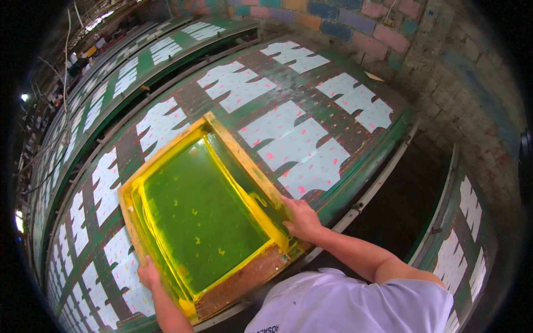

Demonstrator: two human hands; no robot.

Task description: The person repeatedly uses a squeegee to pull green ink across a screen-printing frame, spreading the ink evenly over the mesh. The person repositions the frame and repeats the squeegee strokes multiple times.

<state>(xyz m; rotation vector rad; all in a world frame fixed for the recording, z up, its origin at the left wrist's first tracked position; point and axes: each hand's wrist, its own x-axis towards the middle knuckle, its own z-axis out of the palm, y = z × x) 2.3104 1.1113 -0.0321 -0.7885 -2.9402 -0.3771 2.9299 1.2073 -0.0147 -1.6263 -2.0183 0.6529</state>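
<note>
Wood of the screen frame (242, 158) sits between my two sides: my left grip (147, 273) pinches its left rail low down, and my right grip (302, 219) is closed over the right rail near the lower corner. I have the frame above the near part of the long bench (191, 102), hiding some of it; whether its underside touches the surface I cannot tell. Inside the wood, the green mesh (194, 205) shows small yellow shapes, and yellow ink (265, 223) streaks both long sides. Pale cut pieces (286, 133) with reddish marks lie in rows beyond the frame and to its left. A metal rail (384, 171) follows the near edge to my right. Another bench (144, 61) with similar pieces runs alongside on my left, and a painted block wall (355, 22) stands at the far end.
</note>
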